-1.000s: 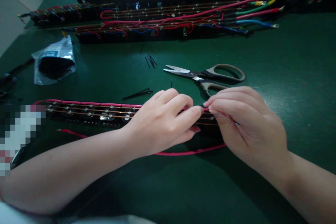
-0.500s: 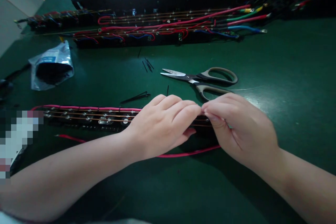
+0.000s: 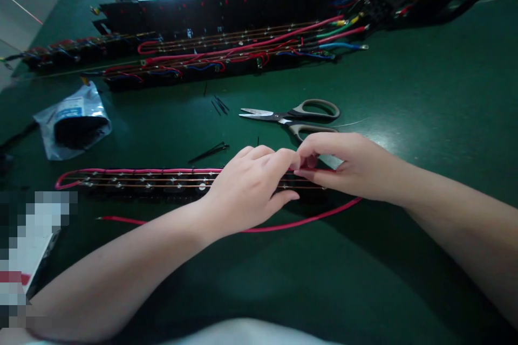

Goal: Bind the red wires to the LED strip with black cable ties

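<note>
A long black strip (image 3: 121, 190) carries thin copper-coloured rods, with a red wire (image 3: 141, 171) running along its far edge. My left hand (image 3: 253, 188) lies across the strip, fingers curled over the far side and thumb apart on the near side. Close to its index finger, my right hand (image 3: 348, 164) is bent in a pinch beside the red wire. What is between those fingertips is hidden. Scissors (image 3: 277, 117) lie spread just beyond the hands. Several black cable ties (image 3: 210, 151) rest behind the strip. A loose length of red wire (image 3: 291, 225) curves along the near side.
More black strips (image 3: 226, 67) with red, blue and green wires fill the back of the green table (image 3: 424, 102). A silvery bag (image 3: 73, 121) stands open at the left. Several small black pieces (image 3: 220, 105) lie left of the scissors. A blurred-out pale object is at lower left.
The view has shifted slightly. My right hand's fingers have loosened from a tight pinch and spread more, with the wrist lifted. My left hand stays over the strip, its thumb more extended.
</note>
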The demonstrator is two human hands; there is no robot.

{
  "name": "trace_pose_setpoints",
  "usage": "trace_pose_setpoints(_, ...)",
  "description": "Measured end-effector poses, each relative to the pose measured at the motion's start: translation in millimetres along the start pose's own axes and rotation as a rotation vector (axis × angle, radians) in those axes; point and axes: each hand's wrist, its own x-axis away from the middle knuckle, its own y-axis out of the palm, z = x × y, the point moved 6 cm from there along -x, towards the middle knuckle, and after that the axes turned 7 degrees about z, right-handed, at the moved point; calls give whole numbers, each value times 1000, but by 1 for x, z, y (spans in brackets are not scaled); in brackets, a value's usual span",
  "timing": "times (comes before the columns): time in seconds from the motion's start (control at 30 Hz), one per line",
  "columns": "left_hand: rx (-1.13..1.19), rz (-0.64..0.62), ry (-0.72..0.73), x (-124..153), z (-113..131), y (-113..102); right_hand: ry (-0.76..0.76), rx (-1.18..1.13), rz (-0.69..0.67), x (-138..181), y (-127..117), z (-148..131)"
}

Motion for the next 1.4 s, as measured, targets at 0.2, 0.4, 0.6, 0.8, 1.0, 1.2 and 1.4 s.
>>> trace_pose_setpoints(0.2,27,-43,-12,-1,1,-1,341,-329,-56,4,5,25)
trace_pose_setpoints(0.4,94,-135,-41,-3,6,-1,673,-589,-189,15,16,40)
trace_pose_setpoints(0.6,99,-136,-39,-1,10,3,739,-690,-229,19,23,44)
trace_pose_setpoints(0.8,72,-149,-3,-1,12,7,672,-664,-139,18,23,37)
trace_pose_setpoints(1.0,89,-175,-46,-2,11,9,656,-612,-100,18,26,32)
trace_pose_setpoints(1.2,105,-185,-112,-2,8,9,669,-662,-72,18,25,34)
trace_pose_setpoints(1.4,112,-199,-116,-2,8,9,656,-678,-124,17,24,34)
